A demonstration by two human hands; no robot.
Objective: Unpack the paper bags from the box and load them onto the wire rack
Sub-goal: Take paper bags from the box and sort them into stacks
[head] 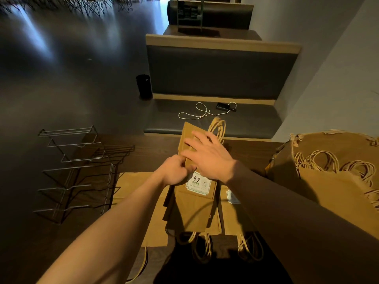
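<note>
Left hand point(174, 171) pinching paper bag point(193, 199), right hand point(209, 158) flat, hiding its label point(198, 184), box point(332, 171) cropped.

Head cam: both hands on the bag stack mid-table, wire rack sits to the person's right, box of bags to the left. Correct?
Not quite: the sides are swapped. The head view shows the wire rack on the person's left and the box of bags on the right. The rest holds: the left hand pinches the edge of the bag stack mid-table, and the right hand lies flat on top.
</note>
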